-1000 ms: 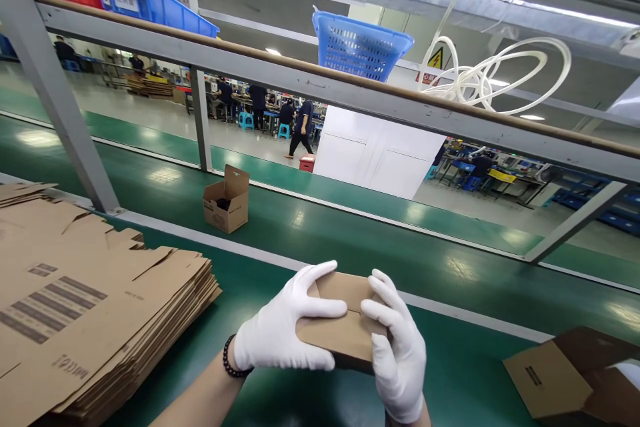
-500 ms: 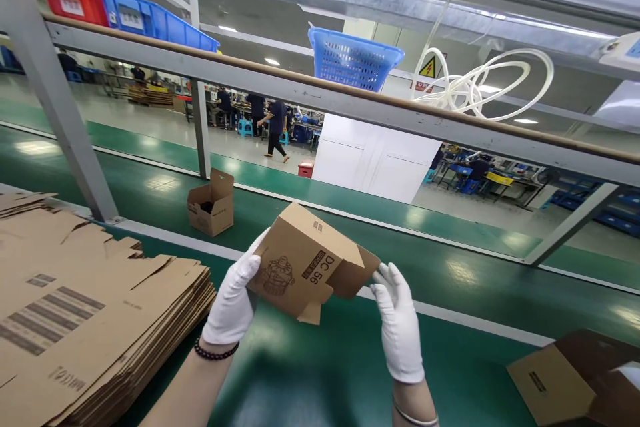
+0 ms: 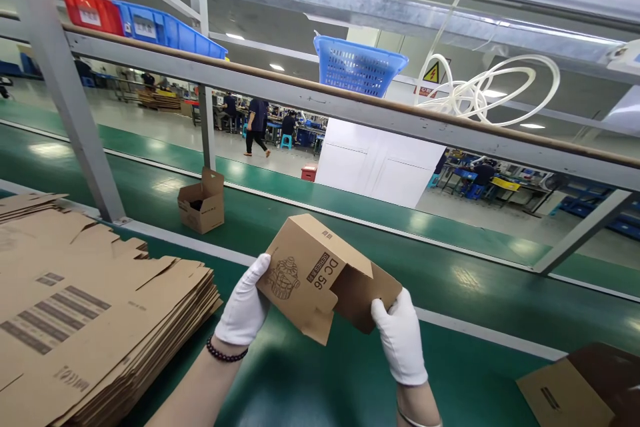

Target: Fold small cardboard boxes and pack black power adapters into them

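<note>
Head view: left hand, right hand clamp fingers on carton; some probably hidden behind.

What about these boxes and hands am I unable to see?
Head view:
Left hand: some fingers, hidden behind the held box.
Held box's inside end: hidden by its walls.
Lower-right box: cut off by picture edges.
Dark item in far box: partly hidden by its walls.

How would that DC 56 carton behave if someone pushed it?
The carton is probably light: the left hand holds one end, the right hand just its open flap. Its thin cardboard walls could dent, and that flap likely bends easily.
</note>
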A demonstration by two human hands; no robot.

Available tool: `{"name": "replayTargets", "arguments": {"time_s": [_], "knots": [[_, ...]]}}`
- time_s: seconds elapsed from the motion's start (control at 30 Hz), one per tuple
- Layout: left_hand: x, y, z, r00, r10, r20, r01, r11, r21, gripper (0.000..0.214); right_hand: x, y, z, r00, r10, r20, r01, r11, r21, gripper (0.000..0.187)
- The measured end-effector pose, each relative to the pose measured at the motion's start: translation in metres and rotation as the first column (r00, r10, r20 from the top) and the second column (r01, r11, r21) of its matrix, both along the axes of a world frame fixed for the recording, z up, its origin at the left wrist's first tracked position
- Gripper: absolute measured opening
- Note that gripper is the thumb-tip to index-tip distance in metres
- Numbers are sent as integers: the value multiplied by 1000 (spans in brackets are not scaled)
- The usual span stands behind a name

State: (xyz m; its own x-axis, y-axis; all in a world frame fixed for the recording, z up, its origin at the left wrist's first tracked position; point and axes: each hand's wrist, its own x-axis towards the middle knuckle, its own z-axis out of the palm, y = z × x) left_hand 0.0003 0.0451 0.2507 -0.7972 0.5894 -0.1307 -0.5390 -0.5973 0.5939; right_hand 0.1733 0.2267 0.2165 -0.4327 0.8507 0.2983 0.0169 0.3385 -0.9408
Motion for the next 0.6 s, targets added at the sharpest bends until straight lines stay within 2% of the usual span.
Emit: {"name": "replayTargets", "arguments": {"time_s": [0.1,0.23,0.43,0.6], "knots": [[0,0,5,1000,17,23,-17,1000,-20,30,4,-1,6,993,103,56,-103,995,-4,53],[1,0,11,996,45,83,-43,999,-20,24,10,-4,19,970,232,71,-225,970,-89,57],[-3,-2,8,996,46,81,-47,999,11,21,16,0,18,961,238,138,-223,968,-118,62],[-3,-3,11,996,47,81,-47,999,4,23,18,0,15,963,239,121,-227,968,-109,54]]}}
